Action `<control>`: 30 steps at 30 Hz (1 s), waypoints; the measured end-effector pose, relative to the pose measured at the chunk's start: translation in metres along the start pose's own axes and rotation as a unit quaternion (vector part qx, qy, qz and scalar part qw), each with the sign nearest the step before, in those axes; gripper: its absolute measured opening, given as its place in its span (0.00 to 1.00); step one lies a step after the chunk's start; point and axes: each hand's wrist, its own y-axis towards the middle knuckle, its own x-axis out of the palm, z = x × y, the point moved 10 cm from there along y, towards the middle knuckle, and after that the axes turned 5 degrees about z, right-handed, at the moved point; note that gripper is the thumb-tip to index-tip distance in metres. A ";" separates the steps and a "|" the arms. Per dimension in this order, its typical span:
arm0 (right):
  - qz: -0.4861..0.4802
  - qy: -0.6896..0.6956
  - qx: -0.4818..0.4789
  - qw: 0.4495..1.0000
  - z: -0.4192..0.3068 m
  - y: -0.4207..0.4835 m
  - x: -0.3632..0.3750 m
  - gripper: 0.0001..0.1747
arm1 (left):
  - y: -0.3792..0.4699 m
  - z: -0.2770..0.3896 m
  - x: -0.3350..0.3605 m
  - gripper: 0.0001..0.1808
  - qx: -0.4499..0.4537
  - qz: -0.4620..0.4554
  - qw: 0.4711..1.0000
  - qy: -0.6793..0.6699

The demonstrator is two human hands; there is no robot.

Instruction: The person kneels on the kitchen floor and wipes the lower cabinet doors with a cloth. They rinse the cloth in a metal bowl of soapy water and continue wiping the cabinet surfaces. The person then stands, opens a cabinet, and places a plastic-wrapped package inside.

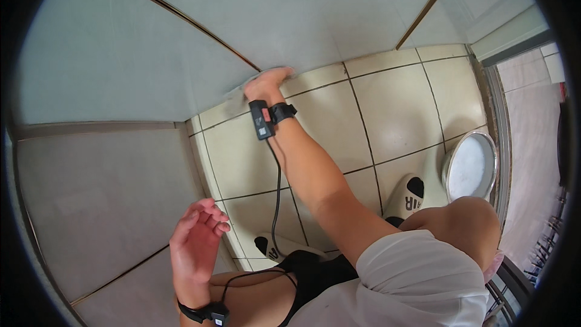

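My right hand [268, 82] is stretched out to the foot of the wall [290, 22], where the wall meets the tiled floor. It presses a blurred greyish cloth [236, 102] there; most of the cloth is hidden under the hand. A dark trim strip [218, 44] runs down the wall to just above the fingers. My left hand [198, 238] hangs over my thigh, palm up, fingers loosely curled and apart, holding nothing. Both wrists carry black strapped devices with a cable.
A round metal-rimmed basin [492, 150] of whitish, foamy-looking liquid stands by the door sill at right, near my slippered foot [406, 197]. Cream floor tiles [386, 109] lie before me. On the left is a second panelled wall [104, 200]. A doorway track [501, 145] edges the right.
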 end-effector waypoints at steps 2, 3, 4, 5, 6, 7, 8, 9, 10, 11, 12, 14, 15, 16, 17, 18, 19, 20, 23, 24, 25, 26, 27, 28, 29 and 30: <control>-0.009 -0.008 0.032 0.999 0.018 -0.031 0.012 0.45 | 0.002 0.003 -0.001 0.18 0.004 0.004 1.000 0.004; -0.030 -0.080 0.061 0.994 0.020 -0.048 0.021 0.44 | 0.003 0.005 -0.002 0.18 0.009 0.007 1.000 0.004; -0.085 -0.110 0.091 0.986 0.015 -0.068 0.037 0.41 | 0.004 0.005 -0.004 0.18 0.006 0.007 1.000 0.003; -0.069 -0.132 0.069 0.986 -0.003 -0.084 0.041 0.39 | 0.005 0.006 -0.006 0.18 0.006 0.009 1.000 0.002; -0.087 -0.154 0.058 0.983 -0.022 -0.103 0.050 0.36 | 0.006 0.006 -0.008 0.18 0.005 0.013 1.000 0.001; -0.103 -0.171 0.034 0.979 -0.043 -0.123 0.062 0.34 | 0.007 0.006 -0.010 0.17 0.005 0.014 1.000 0.005; -0.125 -0.190 0.013 0.974 -0.064 -0.145 0.073 0.32 | 0.008 0.006 -0.012 0.17 0.006 0.018 1.000 0.008; -0.134 -0.202 -0.020 0.970 -0.086 -0.166 0.084 0.29 | 0.009 0.005 -0.014 0.16 0.004 0.022 1.000 0.011; -0.142 -0.212 -0.057 0.965 -0.108 -0.187 0.094 0.27 | 0.009 0.005 -0.015 0.16 0.003 0.021 1.000 0.015; -0.145 -0.224 -0.100 0.959 -0.126 -0.205 0.102 0.24 | 0.010 0.005 -0.014 0.16 0.005 0.018 1.000 0.017; -0.143 -0.230 -0.144 0.952 -0.144 -0.218 0.108 0.22 | 0.010 0.006 -0.014 0.16 0.011 0.019 1.000 0.022; -0.114 -0.252 -0.279 0.919 -0.172 -0.236 0.113 0.17 | 0.010 0.007 -0.012 0.18 0.013 0.009 1.000 0.023; -0.141 -0.263 -0.288 0.910 -0.167 -0.237 0.115 0.15 | 0.010 0.008 -0.011 0.20 0.015 0.007 1.000 0.027; -0.155 -0.278 -0.338 0.886 -0.165 -0.239 0.113 0.13 | 0.010 0.011 -0.009 0.20 0.025 -0.001 0.999 0.038; -0.201 -0.304 -0.369 0.855 -0.150 -0.239 0.111 0.14 | 0.010 0.014 -0.007 0.19 0.036 -0.011 0.998 0.050; -0.230 -0.309 -0.433 0.815 -0.141 -0.243 0.106 0.15 | 0.012 0.017 -0.005 0.19 0.049 -0.024 0.996 0.067; -0.239 -0.324 -0.481 0.779 -0.127 -0.243 0.095 0.20 | 0.015 0.023 -0.008 0.20 0.072 -0.006 0.995 0.074; -0.242 -0.379 -0.486 0.749 -0.107 -0.240 0.077 0.21 | 0.019 0.027 -0.011 0.21 0.093 0.011 0.992 0.086; -0.369 -0.552 -0.366 0.653 -0.031 -0.252 0.025 0.22 | 0.031 0.050 -0.029 0.28 0.213 0.109 0.955 0.174; -0.377 -0.693 -0.267 0.554 0.005 -0.246 0.009 0.19 | 0.034 0.059 -0.038 0.30 0.259 0.161 0.933 0.192; -0.483 -0.641 -0.153 0.577 0.029 -0.266 0.000 0.18 | 0.035 0.066 -0.043 0.32 0.303 0.199 0.905 0.223; -0.587 -0.555 -0.033 0.589 0.048 -0.297 -0.003 0.17 | 0.042 0.066 -0.050 0.33 0.279 0.197 0.914 0.221; -0.576 -0.592 -0.002 0.564 0.056 -0.301 -0.007 0.18 | 0.050 0.064 -0.048 0.31 0.269 0.149 0.931 0.198; -0.628 -0.568 0.025 0.532 0.061 -0.320 -0.003 0.19 | 0.054 0.061 -0.045 0.29 0.250 0.102 0.947 0.175; -0.587 -0.643 -0.035 0.491 0.060 -0.312 0.001 0.20 | 0.058 0.062 -0.046 0.26 0.235 0.080 0.957 0.151; -0.570 -0.680 -0.108 0.448 0.054 -0.311 0.007 0.21 | 0.056 0.059 -0.060 0.18 0.203 0.131 0.962 0.128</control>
